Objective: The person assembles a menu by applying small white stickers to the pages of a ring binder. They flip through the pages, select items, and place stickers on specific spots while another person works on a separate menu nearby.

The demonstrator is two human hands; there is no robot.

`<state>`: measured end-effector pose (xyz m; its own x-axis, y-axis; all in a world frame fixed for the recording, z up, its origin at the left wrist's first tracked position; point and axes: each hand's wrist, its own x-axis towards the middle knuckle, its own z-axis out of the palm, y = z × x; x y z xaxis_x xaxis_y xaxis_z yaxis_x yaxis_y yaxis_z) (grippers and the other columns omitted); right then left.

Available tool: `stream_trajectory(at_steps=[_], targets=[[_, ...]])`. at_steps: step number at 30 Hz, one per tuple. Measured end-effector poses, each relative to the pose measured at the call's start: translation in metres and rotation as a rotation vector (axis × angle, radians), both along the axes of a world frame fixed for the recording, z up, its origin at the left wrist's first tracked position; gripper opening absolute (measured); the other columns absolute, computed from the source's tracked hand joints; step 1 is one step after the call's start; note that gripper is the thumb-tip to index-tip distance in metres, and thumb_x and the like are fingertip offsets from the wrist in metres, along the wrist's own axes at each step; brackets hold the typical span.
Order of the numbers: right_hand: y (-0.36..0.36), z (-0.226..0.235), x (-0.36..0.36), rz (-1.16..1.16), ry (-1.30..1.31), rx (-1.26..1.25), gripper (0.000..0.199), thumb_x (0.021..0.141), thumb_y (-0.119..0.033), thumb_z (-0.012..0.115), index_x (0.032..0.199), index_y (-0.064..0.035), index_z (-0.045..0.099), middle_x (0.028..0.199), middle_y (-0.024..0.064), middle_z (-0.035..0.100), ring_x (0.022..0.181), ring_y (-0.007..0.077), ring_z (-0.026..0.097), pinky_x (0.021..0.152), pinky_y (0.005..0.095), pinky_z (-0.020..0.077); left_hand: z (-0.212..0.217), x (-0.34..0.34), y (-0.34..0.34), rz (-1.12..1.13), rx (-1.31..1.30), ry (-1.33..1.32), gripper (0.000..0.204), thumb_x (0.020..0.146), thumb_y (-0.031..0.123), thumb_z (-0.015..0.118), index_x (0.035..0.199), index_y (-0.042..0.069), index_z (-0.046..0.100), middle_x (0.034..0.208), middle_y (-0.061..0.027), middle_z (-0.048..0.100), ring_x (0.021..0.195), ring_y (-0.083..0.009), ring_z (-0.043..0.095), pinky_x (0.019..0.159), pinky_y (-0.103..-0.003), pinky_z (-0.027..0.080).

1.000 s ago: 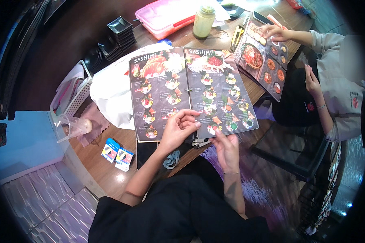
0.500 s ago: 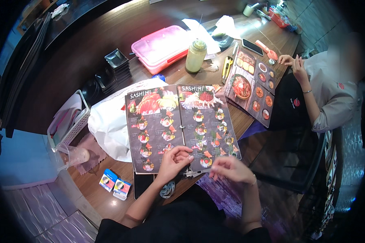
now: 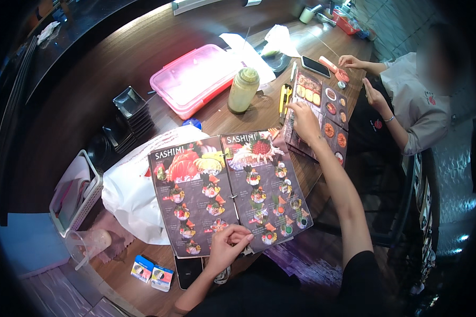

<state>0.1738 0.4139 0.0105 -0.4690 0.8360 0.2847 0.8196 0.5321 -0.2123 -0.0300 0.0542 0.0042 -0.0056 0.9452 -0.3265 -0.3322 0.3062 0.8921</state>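
An open menu binder [image 3: 230, 195] with dark pages and food pictures lies in front of me, held by metal rings down its middle. My left hand [image 3: 228, 247] rests at its lower edge, fingers curled and thumb pressed to them; whatever they may hold is hidden. My right hand [image 3: 305, 122] reaches far forward over a second menu [image 3: 328, 111], fingers stretched out. Its fingertips are by the lower end of a yellow utility knife [image 3: 285, 98]; whether they touch it I cannot tell.
Behind the binder stand a squeeze bottle [image 3: 244, 91] and a pink-lidded box [image 3: 195, 79]. A white plastic bag [image 3: 135, 195] lies left, near a white basket [image 3: 84, 198] and a plastic cup [image 3: 87, 245]. Two small boxes [image 3: 152, 272] sit near left. A co-worker [image 3: 412, 100] sits right, by a phone [image 3: 316, 66].
My right hand has moved forward from the binder's lower right corner to the utility knife. My left hand stays at the binder's lower edge. The co-worker's hands have moved apart.
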Motion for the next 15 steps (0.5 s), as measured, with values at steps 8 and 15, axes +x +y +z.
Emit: stream_trajectory(at_steps=[8,15], targets=[[0.091,-0.015,-0.040,0.376,-0.793,0.271,0.018,0.078,-0.012,0.060,0.092,-0.0197,0.069,0.114,0.0035,0.057,0.115,0.0192,0.050,0.093,0.0361,0.0405,0.003,-0.011,0.001,0.038,0.002,0.083,0.015,0.083,-0.005,0.071,0.095,-0.002,0.063,0.085,-0.0046,0.066,0.075,-0.0055,0.064,0.065,-0.018,0.050],[0.136,-0.052,-0.003,0.704,-0.933,0.326,0.037,0.087,-0.025,0.055,0.124,-0.0261,0.053,0.117,0.0008,0.059,0.121,0.0204,0.051,0.099,0.0376,0.0434,0.006,0.003,0.003,0.061,-0.070,0.104,0.014,0.083,-0.006,0.069,0.093,-0.001,0.060,0.077,0.0005,0.059,0.066,-0.0012,0.055,0.057,-0.013,0.040]])
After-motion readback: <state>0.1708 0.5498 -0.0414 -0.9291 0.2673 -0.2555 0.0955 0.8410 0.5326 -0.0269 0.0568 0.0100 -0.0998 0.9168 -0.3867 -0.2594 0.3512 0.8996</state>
